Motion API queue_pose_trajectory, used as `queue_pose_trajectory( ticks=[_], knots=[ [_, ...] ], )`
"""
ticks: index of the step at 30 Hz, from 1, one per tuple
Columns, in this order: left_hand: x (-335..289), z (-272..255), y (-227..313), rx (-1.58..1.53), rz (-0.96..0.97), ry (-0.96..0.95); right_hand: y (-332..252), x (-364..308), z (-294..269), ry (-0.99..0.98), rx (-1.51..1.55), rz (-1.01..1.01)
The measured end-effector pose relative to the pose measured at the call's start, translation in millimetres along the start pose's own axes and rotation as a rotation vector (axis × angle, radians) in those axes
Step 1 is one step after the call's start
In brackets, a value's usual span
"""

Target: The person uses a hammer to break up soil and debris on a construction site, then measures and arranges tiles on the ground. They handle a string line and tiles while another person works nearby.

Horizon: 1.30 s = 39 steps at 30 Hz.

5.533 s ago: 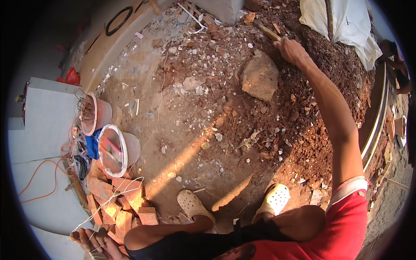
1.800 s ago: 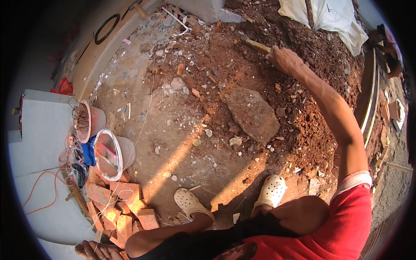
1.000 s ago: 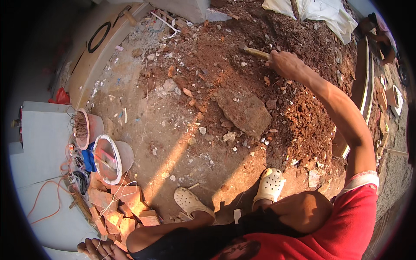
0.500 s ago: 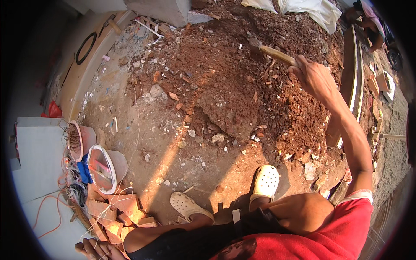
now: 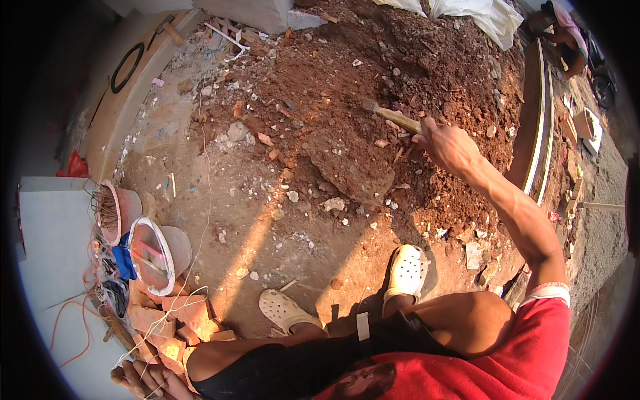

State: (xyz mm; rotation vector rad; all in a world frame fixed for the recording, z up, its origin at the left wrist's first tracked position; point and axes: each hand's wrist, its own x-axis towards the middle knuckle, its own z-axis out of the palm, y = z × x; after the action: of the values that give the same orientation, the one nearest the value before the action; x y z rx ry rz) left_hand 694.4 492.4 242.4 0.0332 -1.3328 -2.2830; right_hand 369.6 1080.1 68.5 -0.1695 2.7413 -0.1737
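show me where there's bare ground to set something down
Barest, though littered: the ground between the left clog and right clog, and between the white-rimmed bucket and soil-covered slab. Crowded: brick pile by the left hand, stony soil around the hammer in the right hand.

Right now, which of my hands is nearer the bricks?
Left. Your left hand is close by the near side of the bricks; your right hand is far forward and rightward, holding a hammer.
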Motion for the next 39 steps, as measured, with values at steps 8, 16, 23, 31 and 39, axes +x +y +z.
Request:
queue_pose_trajectory(
  ticks=[8,16,23,31,39],
  knots=[
    [29,4,-35,-0.154,-0.087,-0.025,1,-27,-37,0.286,-0.176,-0.179],
    [40,-3,-45,-0.089,-0.027,-0.021,9,162,-8,0.259,-0.234,0.026],
    [45,7,-51,0.002,0.064,0.195,-15,49,4,0.021,-0.061,-0.156],
    [51,7,-47,-0.038,-0.033,0.094,-10,-41,-53,0.196,-0.067,-0.070],
    [43,13,-52,-0.111,-0.050,0.078,107,57,-42,0.384,-0.156,0.046]
  ],
)
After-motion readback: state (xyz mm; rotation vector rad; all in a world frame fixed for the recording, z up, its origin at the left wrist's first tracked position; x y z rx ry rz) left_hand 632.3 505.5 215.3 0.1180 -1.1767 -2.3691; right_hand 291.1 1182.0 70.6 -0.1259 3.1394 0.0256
